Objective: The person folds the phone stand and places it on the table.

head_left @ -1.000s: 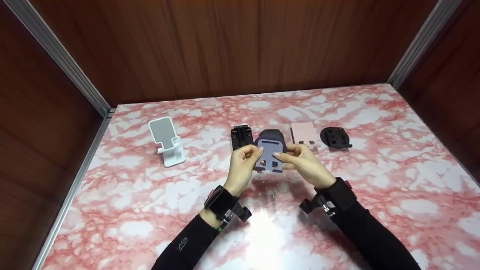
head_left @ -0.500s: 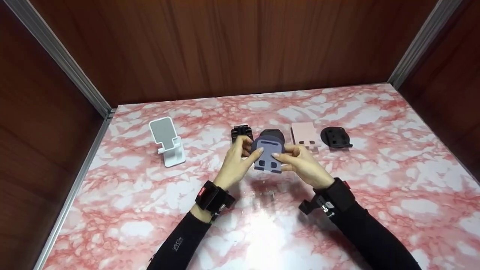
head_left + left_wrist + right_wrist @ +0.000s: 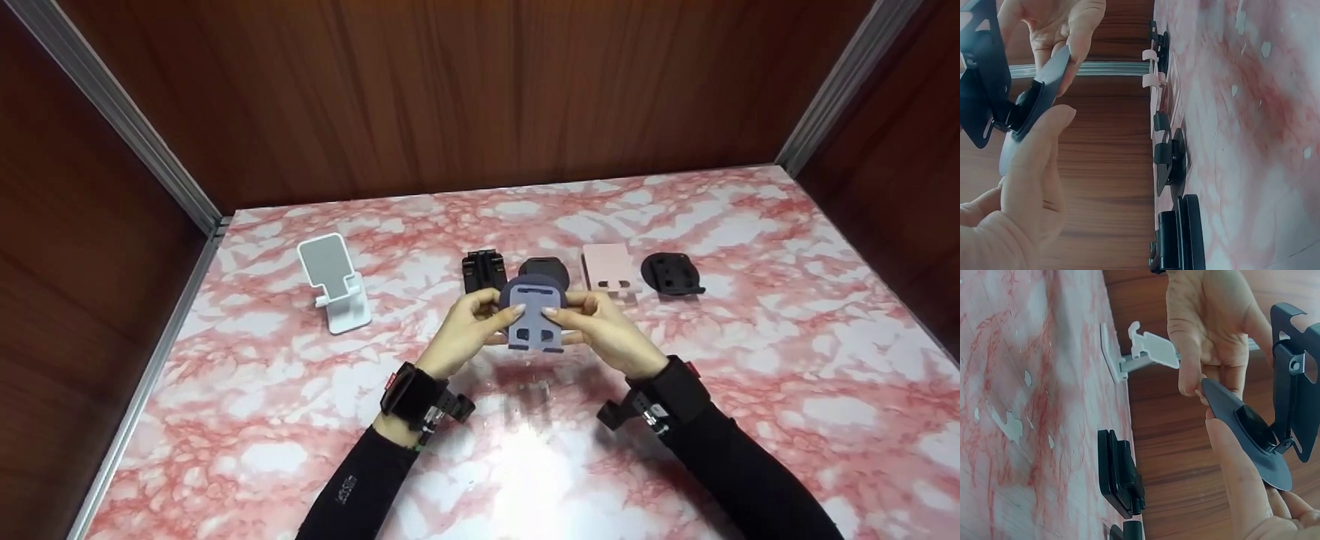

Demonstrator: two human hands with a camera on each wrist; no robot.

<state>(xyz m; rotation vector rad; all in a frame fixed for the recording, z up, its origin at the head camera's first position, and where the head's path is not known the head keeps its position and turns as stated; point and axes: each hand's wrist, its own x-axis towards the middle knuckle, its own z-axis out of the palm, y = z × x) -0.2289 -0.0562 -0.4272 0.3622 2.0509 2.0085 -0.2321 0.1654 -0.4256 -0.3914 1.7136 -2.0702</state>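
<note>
Above the middle of the table, both hands hold a blue-grey folding phone stand (image 3: 534, 319). It has a slotted plate and a round base. My left hand (image 3: 463, 330) pinches its left side, thumb on the near face. On the opposite side my right hand (image 3: 611, 331) pinches it the same way. The left wrist view shows the stand's disc base (image 3: 1053, 76) between the fingers of both hands, the slotted plate (image 3: 985, 67) swung out on a hinged arm. In the right wrist view the hinged arm (image 3: 1283, 391) joins the plate to the disc.
Behind the hands stand a black phone stand (image 3: 484, 268), a dark round-based stand (image 3: 544, 270) and a pink stand (image 3: 607, 266). A black round-based stand (image 3: 673, 274) is farther right. At left, a white phone stand (image 3: 328, 262) is unfolded. Wooden walls (image 3: 480, 97) enclose the marbled table (image 3: 262, 412).
My left hand has shifted left and taken a new grip along the stand's side. The stand has dropped slightly toward me, uncovering more of the dark stand behind. My right hand has barely moved.
</note>
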